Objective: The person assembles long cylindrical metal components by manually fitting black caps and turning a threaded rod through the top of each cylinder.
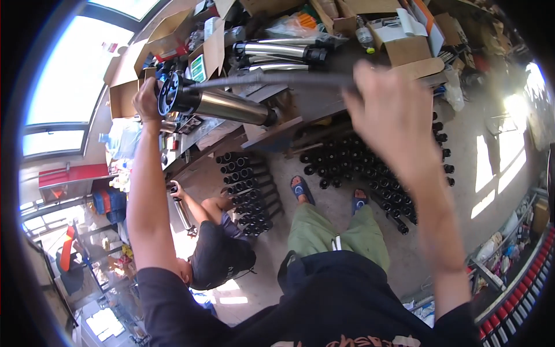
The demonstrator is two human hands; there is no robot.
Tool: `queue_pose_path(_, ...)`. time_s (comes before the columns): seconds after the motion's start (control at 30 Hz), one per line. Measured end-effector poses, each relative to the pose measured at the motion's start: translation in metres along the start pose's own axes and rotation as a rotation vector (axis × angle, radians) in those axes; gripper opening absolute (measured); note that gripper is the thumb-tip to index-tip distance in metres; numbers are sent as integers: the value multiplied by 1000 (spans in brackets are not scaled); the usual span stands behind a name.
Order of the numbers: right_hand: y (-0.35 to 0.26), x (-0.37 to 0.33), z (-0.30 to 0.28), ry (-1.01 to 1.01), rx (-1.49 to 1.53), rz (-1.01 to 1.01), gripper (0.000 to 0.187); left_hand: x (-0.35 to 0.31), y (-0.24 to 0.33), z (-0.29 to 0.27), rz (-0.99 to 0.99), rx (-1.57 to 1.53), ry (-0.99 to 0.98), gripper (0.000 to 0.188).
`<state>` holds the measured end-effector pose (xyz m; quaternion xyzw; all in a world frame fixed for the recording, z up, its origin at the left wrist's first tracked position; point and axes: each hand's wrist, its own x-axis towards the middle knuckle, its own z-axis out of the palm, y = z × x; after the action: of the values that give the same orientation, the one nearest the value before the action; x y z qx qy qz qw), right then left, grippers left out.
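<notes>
A shiny steel cylinder with black ends (225, 107) lies tilted over the near edge of the bench. My left hand (148, 99) is closed around its wide black end, which has openings in its face. From that end a long dark cable (277, 79) stretches right across the bench. Smeared by motion, my right hand (390, 118) is raised at the cable's right end, which passes between thumb and fingers. The fingertips there are blurred.
More steel cylinders (283, 52) lie on the cluttered bench beside open cardboard boxes (404, 46). Many black-ended tubes stand on the floor (245, 191) and under the bench (358, 159). At left, a crouching person (222, 248) holds another steel cylinder (184, 214).
</notes>
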<state>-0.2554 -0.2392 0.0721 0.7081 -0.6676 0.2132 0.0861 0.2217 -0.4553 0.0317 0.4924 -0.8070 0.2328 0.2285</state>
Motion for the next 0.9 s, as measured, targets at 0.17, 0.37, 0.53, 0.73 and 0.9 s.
queue_pose_path(0.17,24,16,-36,-279,-102,-149,27,28,60,36,-9,-136,226,19)
queue_pose_path(0.37,55,81,-12,-1121,550,-326,45,11,43,107,-108,-137,581,31)
queue_pose_path(0.53,42,44,55,-1252,1003,-194,48,67,50,33,146,-90,738,17)
queue_pose_path(0.73,-74,-92,74,-1191,1353,176,44,136,79,89,344,-710,935,33)
queue_pose_path(0.9,-220,-112,85,-589,1573,564,42,164,106,117,399,-791,964,10)
